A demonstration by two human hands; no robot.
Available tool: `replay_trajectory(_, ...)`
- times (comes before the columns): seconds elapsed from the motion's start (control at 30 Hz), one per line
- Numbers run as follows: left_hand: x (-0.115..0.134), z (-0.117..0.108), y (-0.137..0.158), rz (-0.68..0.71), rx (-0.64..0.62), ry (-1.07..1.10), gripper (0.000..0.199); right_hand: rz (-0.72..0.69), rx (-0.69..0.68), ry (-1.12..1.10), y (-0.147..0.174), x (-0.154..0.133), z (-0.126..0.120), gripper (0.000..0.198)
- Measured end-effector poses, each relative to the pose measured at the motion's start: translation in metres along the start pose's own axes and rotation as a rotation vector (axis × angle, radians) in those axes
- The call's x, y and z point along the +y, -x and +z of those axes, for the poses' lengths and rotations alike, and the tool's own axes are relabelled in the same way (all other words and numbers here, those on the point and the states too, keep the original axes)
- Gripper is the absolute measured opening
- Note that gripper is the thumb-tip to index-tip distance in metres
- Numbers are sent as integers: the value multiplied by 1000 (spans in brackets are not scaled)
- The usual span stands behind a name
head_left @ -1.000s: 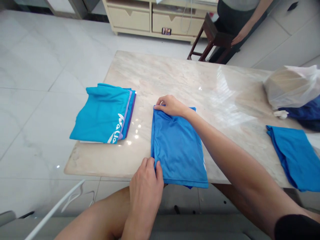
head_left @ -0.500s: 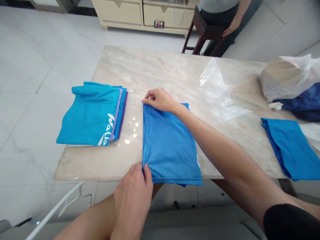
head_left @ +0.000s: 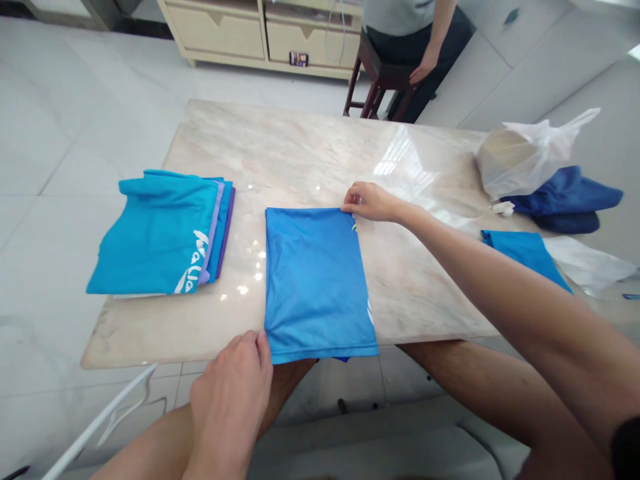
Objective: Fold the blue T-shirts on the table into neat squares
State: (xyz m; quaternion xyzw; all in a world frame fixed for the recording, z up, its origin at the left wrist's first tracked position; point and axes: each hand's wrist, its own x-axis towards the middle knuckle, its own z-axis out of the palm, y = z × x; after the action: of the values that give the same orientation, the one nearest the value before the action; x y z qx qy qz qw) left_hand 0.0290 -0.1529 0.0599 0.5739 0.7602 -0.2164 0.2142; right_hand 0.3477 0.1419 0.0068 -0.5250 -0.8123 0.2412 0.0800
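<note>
A folded blue garment (head_left: pixel 317 280) lies flat on the marble table (head_left: pixel 295 160), its near edge hanging slightly past the tabletop. My left hand (head_left: pixel 240 373) is closed on its near left corner, thumb on top. At the far right corner, my right hand (head_left: pixel 367 200) pinches the fabric between thumb and fingers. White and yellow print shows along the garment's right side. To the left sits a stack of folded clothes (head_left: pixel 160 233), teal on top with white lettering, blue and purple layers beneath.
Another folded blue cloth (head_left: pixel 525 253) lies at the right, partly behind my forearm, beside a white plastic sheet (head_left: pixel 590 263). A white plastic bag (head_left: pixel 530 160) and dark blue fabric (head_left: pixel 570 193) are behind it. Across the table, a person sits on a wooden stool (head_left: pixel 385 67).
My right hand has moved right along the garment's far edge, from the far left corner to the far right one. My left hand stays at the near left corner. The view has shifted.
</note>
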Motion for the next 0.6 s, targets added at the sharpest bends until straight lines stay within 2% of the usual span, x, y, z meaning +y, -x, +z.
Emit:
replay_trajectory(0.07,-1,-4,1,-40,78,-2,48,21,124,18,4,-1,9,15)
replay_trajectory(0.13,8,-10,-4,-27,262,64,48,50,270,44,11,-11,19,21)
replay_trajectory(0.2,30,-18,-18,105,473,176,48,73,363,77,22,-29,28,31)
replay_trajectory(0.27,62,-27,-43,364,586,265,52,83,381,109,35,-51,40,41)
replay_trajectory(0.33,92,-34,-74,555,613,299,59,58,359,118,49,-73,55,50)
replay_trajectory(0.4,109,-35,-104,606,582,282,63,-4,288,116,61,-89,71,55)
replay_trajectory(0.5,101,-25,-134,517,545,257,67,-65,184,135,75,-95,93,62)
replay_trajectory(0.6,79,-15,-146,450,555,239,70,-14,184,146,80,-85,105,70)
